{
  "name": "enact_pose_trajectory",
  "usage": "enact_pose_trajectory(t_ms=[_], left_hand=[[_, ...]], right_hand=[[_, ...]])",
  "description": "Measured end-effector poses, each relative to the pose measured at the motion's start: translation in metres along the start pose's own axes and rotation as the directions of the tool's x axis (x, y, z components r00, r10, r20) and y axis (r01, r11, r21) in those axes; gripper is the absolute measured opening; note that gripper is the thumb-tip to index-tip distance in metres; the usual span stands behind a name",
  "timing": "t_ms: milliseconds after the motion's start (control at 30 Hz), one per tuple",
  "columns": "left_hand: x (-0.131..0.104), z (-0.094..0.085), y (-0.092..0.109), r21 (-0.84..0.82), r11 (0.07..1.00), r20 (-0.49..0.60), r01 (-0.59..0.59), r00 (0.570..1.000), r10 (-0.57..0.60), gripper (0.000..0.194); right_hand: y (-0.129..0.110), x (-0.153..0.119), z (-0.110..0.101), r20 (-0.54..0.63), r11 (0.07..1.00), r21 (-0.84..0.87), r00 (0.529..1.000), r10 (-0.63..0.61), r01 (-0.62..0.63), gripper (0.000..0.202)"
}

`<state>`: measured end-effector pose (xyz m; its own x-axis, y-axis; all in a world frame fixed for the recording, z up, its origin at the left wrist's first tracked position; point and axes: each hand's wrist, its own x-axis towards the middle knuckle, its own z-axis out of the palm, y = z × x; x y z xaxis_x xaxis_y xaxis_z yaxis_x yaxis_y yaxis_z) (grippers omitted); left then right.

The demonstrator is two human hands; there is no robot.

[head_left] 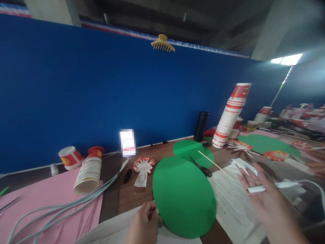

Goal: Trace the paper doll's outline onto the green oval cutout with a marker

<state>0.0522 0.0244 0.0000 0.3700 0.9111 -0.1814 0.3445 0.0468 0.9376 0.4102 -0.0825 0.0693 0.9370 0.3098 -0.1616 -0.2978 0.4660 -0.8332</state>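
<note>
My left hand (145,222) is closed at the lower left edge of a large green paper oval (185,200), its fingertips pinched on the rim. Palm up and fingers stretched, my right hand (265,200) is over a printed sheet (225,200). Across its fingers lies a small white strip (256,189); I cannot tell what it is. Black scissors (203,168) rest across the oval's upper edge and a second green paper piece (186,150) behind it. A thin wooden stick (213,162) lies by them.
A tall leaning stack of paper cups (230,117) stands by a black cylinder (201,126) at the back. Pink paper (63,210), grey cables (101,189) and more paper cups (88,173) are left. A paper doll (142,169) lies mid-table. Another person's hand (317,169) shows far right.
</note>
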Motion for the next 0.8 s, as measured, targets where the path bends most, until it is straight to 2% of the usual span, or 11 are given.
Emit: enact_pose_trajectory(t_ms=[133,400,633,800], left_hand=[[0.0,0.0,-0.002,-0.004,1.0,0.008,-0.01,1.0,0.01,0.015],[-0.002,0.0,-0.002,0.009,1.0,-0.019,-0.004,1.0,0.004,0.017],[-0.003,0.0,0.001,0.028,1.0,-0.021,0.004,1.0,-0.003,0.02],[-0.002,0.001,0.0,0.003,1.0,-0.006,-0.003,1.0,0.003,0.02]], right_hand=[[0.011,-0.012,-0.005,0.055,0.996,-0.051,0.996,0.073,-0.071,0.045],[0.028,-0.022,-0.016,0.035,0.983,-0.094,0.986,0.163,-0.16,0.045],[0.032,-0.023,-0.016,0.035,0.974,-0.104,0.978,0.205,-0.2,0.016],[0.038,-0.027,-0.013,0.046,0.964,-0.131,0.97,0.24,-0.232,0.014]])
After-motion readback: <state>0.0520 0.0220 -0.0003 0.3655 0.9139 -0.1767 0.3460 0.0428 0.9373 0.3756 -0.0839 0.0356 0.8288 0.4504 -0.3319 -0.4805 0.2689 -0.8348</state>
